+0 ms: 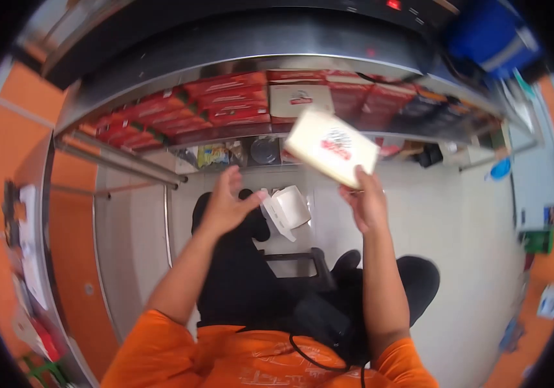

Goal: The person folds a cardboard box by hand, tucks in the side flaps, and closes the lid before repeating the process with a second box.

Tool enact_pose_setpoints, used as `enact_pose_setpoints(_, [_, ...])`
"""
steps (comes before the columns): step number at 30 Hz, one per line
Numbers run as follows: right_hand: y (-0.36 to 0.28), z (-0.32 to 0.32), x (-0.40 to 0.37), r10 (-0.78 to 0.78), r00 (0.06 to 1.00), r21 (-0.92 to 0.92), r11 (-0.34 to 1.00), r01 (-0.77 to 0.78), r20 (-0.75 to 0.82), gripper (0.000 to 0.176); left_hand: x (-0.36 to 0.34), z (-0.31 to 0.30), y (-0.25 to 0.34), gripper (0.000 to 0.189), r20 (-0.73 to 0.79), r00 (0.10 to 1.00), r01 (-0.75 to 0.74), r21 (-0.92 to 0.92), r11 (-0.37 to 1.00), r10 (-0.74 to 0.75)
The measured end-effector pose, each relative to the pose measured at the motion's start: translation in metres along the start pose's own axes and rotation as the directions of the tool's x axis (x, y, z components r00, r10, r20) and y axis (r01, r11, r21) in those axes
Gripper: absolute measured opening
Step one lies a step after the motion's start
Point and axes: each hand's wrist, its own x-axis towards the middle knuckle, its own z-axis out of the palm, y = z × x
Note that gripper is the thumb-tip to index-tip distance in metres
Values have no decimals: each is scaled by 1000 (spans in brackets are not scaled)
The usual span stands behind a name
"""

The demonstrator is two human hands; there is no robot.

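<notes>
My right hand (365, 202) grips the lower right corner of a cream box (332, 147) with red and dark print on its lid. The box is tilted and held up in front of the shelf, slightly blurred. My left hand (228, 204) is raised to the left of the box, fingers apart, holding nothing. Below, between my hands, an open white box (290, 208) lies near the floor by my legs. Another cream box (301, 101) sits on the shelf among stacks of red boxes (235, 100).
A steel-edged counter (257, 63) runs above the shelf. Underneath are a yellow packet (212, 155) and a dark round item (264, 150). A blue object (493, 35) is at the upper right. Metal legs (167, 226) stand at the left, orange panels (73, 258) beyond.
</notes>
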Motion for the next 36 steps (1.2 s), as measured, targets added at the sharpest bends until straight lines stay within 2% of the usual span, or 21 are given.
enact_pose_setpoints(1, [-8, 2, 13, -77, 997, -5, 997, 77, -31, 38, 12, -23, -18, 81, -48, 995, -73, 295, 953, 91])
enact_pose_setpoints(2, [-15, 8, 32, -131, 990, -28, 991, 130, -45, 36, 21, -34, -33, 79, -48, 983, -118, 573, 811, 177])
enact_pose_setpoints(5, [-15, 12, 111, -190, 981, -141, 973, 185, -25, 31, 30, -26, -73, 63, -78, 973, 201, 754, 625, -219])
enact_pose_setpoints(8, [-18, 40, 169, -201, 977, -260, 949, 175, -75, 42, 45, -31, -61, 55, -28, 950, 257, 639, 725, -312])
enact_pose_setpoints(10, [-16, 59, 186, -237, 970, -310, 927, 209, -58, 45, 47, -41, -52, 44, -4, 955, 225, 659, 717, -296])
enact_pose_setpoints(12, [-12, 56, 195, -249, 967, -517, 835, 186, -54, 56, 49, -48, -57, 38, 24, 955, 226, 585, 779, -296])
enact_pose_setpoints(14, [10, 44, 192, -456, 888, -500, 785, 366, -65, 57, 49, -47, -82, 33, -37, 988, 149, 502, 852, -151])
enact_pose_setpoints(15, [30, 35, 194, -622, 778, -564, 676, 474, -92, 53, 49, -46, -90, 31, -88, 994, 102, 459, 883, -70])
enact_pose_setpoints(16, [57, 28, 190, -680, 692, -668, 635, 388, -244, 47, 50, -45, -95, 29, -98, 992, 115, 431, 895, -80])
enact_pose_setpoints(17, [97, 10, 184, -632, 733, -697, 643, 316, -251, 40, 51, -46, -96, 28, -106, 990, 124, 406, 905, -88])
enact_pose_setpoints(18, [154, -18, 182, -618, 769, -838, 499, 219, -167, 39, 55, -46, -97, 26, -118, 989, 128, 384, 914, -89])
enact_pose_setpoints(19, [196, -15, 160, -460, 880, -913, 400, 83, -121, 39, 57, -47, -97, 25, -116, 989, 133, 374, 918, -96])
enact_pose_setpoints(20, [259, -42, 160, -212, 976, -962, 249, 108, 54, 35, 58, -47, -95, 24, -100, 991, 118, 369, 922, -87])
enact_pose_setpoints(21, [293, -45, 142, 49, 981, -933, 323, 161, 186, 40, 59, -47, -90, 23, -88, 993, 104, 369, 924, -76])
enact_pose_setpoints(22, [314, -34, 126, 193, 958, -976, 98, 194, 210, 52, 61, -47, -87, 22, -80, 995, 91, 374, 923, -66])
enact_pose_setpoints(23, [336, -30, 115, 278, 947, -987, 55, 154, 163, 64, 62, -47, -86, 21, -79, 996, 56, 363, 930, -29])
enact_pose_setpoints(24, [346, -21, 105, 330, 942, -997, -27, 78, 65, 70, 63, -45, -84, 20, -75, 997, 22, 353, 935, 5])
enact_pose_setpoints(26, [361, -11, 102, 417, 903, -982, -185, -29, -105, 60, 63, -43, -81, 19, -67, 996, -32, 340, 940, 58])
enact_pose_setpoints(29, [376, -12, 117, 450, 882, -962, -273, -12, -138, 41, 65, -42, -71, 16, -69, 992, -78, 334, 939, 107])
enact_pose_setpoints(32, [361, -24, 135, 503, 856, -973, -231, 6, -114, 30, 67, -45, -68, 19, -29, 1000, 5, 387, 922, 7])
enact_pose_setpoints(36, [341, -40, 149, 396, 913, -979, -205, -16, -98, 24, 71, -44, -70, 16, -45, 999, 8, 403, 915, 11])
